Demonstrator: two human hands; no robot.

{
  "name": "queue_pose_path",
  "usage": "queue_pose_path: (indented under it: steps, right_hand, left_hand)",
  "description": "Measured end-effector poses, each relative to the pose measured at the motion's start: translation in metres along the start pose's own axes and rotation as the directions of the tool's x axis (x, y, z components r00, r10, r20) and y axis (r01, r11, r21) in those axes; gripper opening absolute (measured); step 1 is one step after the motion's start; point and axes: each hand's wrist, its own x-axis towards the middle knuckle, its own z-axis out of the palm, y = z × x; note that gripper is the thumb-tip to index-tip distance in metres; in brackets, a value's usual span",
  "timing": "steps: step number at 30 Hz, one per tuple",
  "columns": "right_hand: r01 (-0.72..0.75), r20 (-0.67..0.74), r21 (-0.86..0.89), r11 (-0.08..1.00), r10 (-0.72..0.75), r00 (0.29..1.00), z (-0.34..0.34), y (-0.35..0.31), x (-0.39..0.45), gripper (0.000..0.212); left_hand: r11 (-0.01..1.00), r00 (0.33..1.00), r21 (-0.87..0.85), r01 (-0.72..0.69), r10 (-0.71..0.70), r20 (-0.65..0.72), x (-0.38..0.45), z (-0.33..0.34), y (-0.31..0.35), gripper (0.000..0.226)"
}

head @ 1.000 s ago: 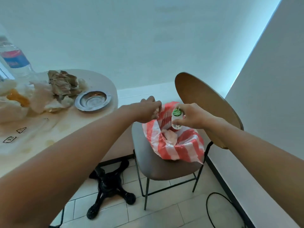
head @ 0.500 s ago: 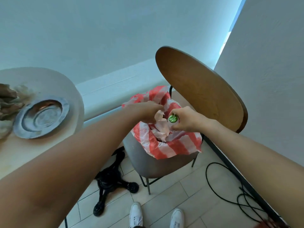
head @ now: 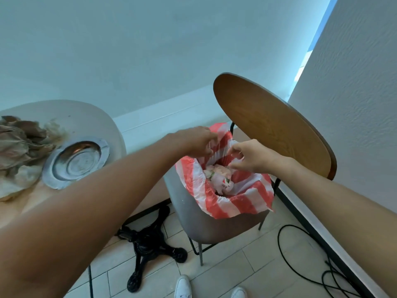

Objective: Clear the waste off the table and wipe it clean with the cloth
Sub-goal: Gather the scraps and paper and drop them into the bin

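The left hand [head: 198,143] pinches the far rim of the red-and-white striped bag [head: 234,203] with narrow fingers. The right hand [head: 250,155] hovers over the bag mouth, fingers loosely spread and empty. Inside lie crumpled waste and a small bottle [head: 223,182]. The bag sits on a grey chair [head: 193,214]. At nine o'clock, the tabletop [head: 86,117] carries a metal plate [head: 75,160] and crumpled brown paper [head: 19,143].

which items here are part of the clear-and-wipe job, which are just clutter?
Job:
- striped bag on the chair, small bottle inside
- crumpled waste on the table
- metal plate
- left hand, right hand at the bag's rim

Lying about:
- chair
- black cable
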Motion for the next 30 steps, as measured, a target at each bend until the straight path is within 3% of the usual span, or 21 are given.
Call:
queue_pose_path:
  steps: [6, 11, 19, 30]
  right_hand:
    - [0.163, -0.038, -0.046, 0.986, -0.165, 0.986, -0.037, -0.041, 0.007, 0.028]
    - [0.284, -0.061, -0.13, 0.95, -0.294, 0.954, -0.066, -0.084, 0.007, 0.042]
    - [0.466, -0.05, -0.241, 0.851, -0.49, 0.87, -0.081, -0.169, 0.001, 0.047]
    - [0.606, -0.037, -0.273, 0.747, -0.637, 0.77, -0.05, -0.293, -0.016, 0.04]
  left_hand:
    - [0.994, 0.981, -0.017, 0.111, -0.112, -0.156, -0.058, -0.036, -0.005, 0.032]
    - [0.968, 0.93, -0.064, 0.243, -0.252, -0.267, -0.123, -0.06, -0.007, 0.03]
    - [0.901, 0.821, -0.108, 0.42, -0.428, -0.377, -0.234, -0.071, -0.015, 0.027]
    - [0.86, 0.734, -0.138, 0.492, -0.495, -0.466, -0.371, -0.055, -0.053, 0.025]
